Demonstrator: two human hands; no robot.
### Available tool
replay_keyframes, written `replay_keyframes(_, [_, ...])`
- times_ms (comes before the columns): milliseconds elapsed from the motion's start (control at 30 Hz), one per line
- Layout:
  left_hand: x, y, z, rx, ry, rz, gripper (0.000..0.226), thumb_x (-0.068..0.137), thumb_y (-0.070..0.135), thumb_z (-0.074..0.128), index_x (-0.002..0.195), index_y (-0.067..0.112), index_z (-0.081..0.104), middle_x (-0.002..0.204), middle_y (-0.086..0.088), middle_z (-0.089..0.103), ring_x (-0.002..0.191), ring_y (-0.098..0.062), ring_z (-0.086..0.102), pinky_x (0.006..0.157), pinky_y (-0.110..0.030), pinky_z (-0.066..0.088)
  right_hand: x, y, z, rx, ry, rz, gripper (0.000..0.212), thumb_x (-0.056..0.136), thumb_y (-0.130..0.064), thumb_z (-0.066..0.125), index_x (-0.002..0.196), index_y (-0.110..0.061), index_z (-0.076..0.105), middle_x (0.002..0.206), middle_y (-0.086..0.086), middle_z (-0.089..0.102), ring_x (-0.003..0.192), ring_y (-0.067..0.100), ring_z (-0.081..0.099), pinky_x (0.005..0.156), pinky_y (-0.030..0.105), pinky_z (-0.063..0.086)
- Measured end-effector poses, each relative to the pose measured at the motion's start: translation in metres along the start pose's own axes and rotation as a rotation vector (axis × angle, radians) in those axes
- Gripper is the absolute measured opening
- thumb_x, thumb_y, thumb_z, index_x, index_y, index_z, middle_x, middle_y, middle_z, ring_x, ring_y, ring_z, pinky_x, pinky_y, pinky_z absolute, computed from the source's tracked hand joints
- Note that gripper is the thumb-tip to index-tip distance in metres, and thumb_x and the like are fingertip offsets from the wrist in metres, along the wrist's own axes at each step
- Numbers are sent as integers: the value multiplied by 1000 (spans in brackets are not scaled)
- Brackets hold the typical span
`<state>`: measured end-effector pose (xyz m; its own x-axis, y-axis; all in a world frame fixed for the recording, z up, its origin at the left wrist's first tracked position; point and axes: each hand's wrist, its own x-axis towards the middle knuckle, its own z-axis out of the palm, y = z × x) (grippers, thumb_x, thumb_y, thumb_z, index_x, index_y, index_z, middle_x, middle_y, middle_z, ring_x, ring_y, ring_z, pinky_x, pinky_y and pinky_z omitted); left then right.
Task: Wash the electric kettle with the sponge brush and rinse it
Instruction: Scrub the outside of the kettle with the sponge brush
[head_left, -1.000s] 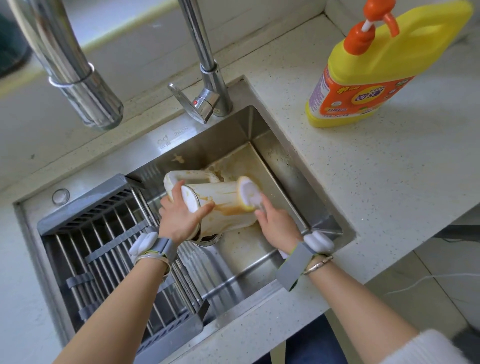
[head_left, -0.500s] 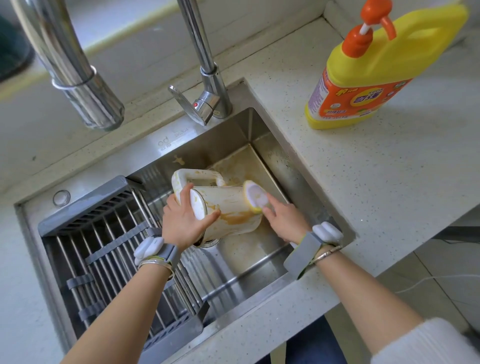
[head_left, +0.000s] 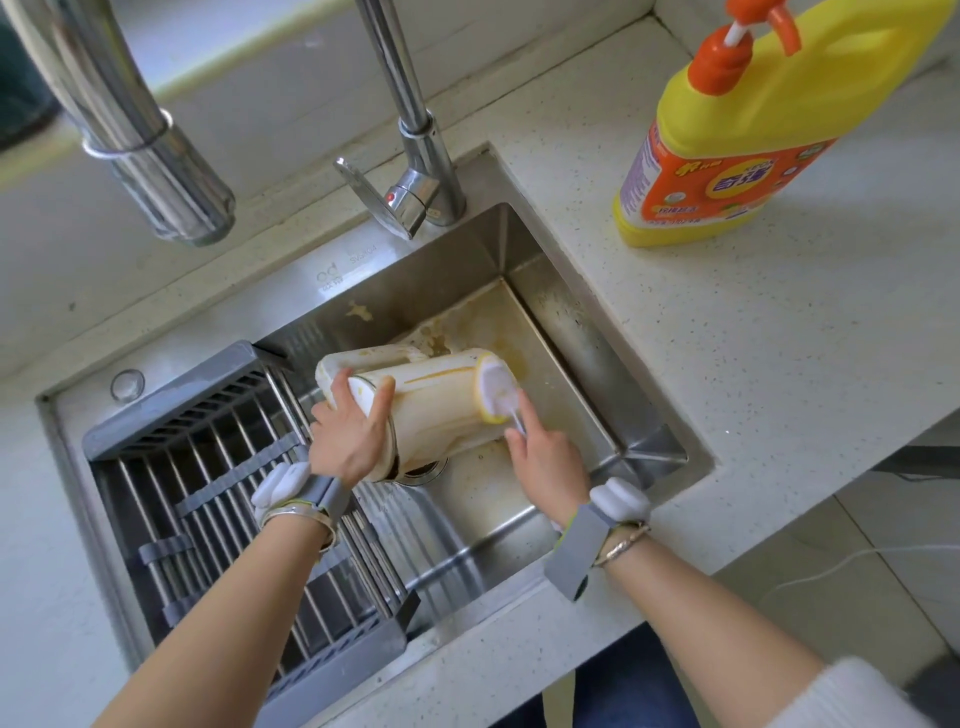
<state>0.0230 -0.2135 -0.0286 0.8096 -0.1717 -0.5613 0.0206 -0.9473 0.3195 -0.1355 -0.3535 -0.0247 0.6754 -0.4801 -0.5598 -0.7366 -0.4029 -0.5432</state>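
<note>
The white electric kettle (head_left: 436, 402) lies on its side over the drain in the steel sink (head_left: 558, 306), streaked with yellow-brown grime. My left hand (head_left: 350, 434) grips its base end at the left. My right hand (head_left: 545, 457) holds the thin handle of the sponge brush (head_left: 500, 392), whose white head presses against the kettle's open right end. The kettle's handle (head_left: 363, 359) points to the far side.
A grey drying rack (head_left: 218, 483) fills the sink's left half. The tap's lever (head_left: 400, 200) and spout (head_left: 156, 156) rise behind and above the sink. A yellow detergent bottle (head_left: 737, 150) stands on the speckled counter (head_left: 779, 364) at the right. Brown residue stains the sink floor.
My right hand has worked the brush head around the kettle's open end, and the kettle has rolled a little in my left hand. A yellow streak now shows along its side.
</note>
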Motion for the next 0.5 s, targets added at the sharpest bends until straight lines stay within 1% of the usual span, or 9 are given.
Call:
replay_keyframes(33, [-1,1,2,-2,-2,-7,82,80,78,23,145,31,8,143,-25,27,128,-43,34,104,-52,30,0,-4,-2,2,-8,3,55,100,-30,34,149,-26,10,94,25,65,85,39,61,65,36,39])
replay_keyframes(133, [-3,9,5,-11,34,3,76,84,71,32,144,30,13,139,-25,31,128,-41,33,102,-50,30,-12,-24,-3,70,-89,-191,53,100,-32,35,148,-30,13,87,21,65,78,35,61,63,37,43])
replay_keyframes(167, [-3,8,5,-37,34,38,74,83,69,36,142,30,17,137,-24,32,127,-39,32,102,-50,30,-10,-23,-5,45,-97,-207,53,100,-32,35,148,-30,15,88,22,66,79,36,62,65,39,44])
replay_keyframes(200, [-3,4,4,-76,19,83,72,79,67,39,139,30,22,135,-22,33,127,-38,31,103,-48,30,-3,-16,-8,3,-84,-171,52,99,-32,35,148,-30,16,91,24,65,82,37,62,68,40,45])
replay_keyframes(267, [-5,-4,4,-139,0,211,66,73,60,42,130,29,33,131,-17,34,127,-31,28,104,-42,28,14,3,-19,-51,-59,-10,51,99,-30,34,147,-29,20,96,26,65,84,39,62,71,38,47])
replay_keyframes(300, [-7,-6,4,-153,1,281,62,73,59,42,126,28,37,129,-13,34,127,-27,27,103,-38,27,18,11,-24,-49,-61,56,49,98,-31,34,146,-30,24,95,24,65,80,38,62,73,40,51])
replay_keyframes(367, [-8,-7,8,-171,15,400,57,74,57,35,123,29,44,121,-6,38,122,-19,29,100,-33,26,16,17,-31,-3,-89,109,45,97,-32,34,142,-33,32,89,17,65,72,32,58,74,44,54])
replay_keyframes(433, [-6,-5,14,-168,36,469,53,80,52,27,126,33,46,114,-2,42,114,-17,33,98,-34,29,10,14,-31,45,-121,91,42,97,-34,36,139,-35,36,81,9,62,65,27,54,69,42,54])
replay_keyframes(500, [-3,-3,17,-171,70,486,51,84,48,23,130,38,45,111,-1,45,109,-17,37,94,-33,29,1,6,-32,247,-216,50,41,97,-36,39,138,-40,38,72,3,57,50,20,51,48,32,50])
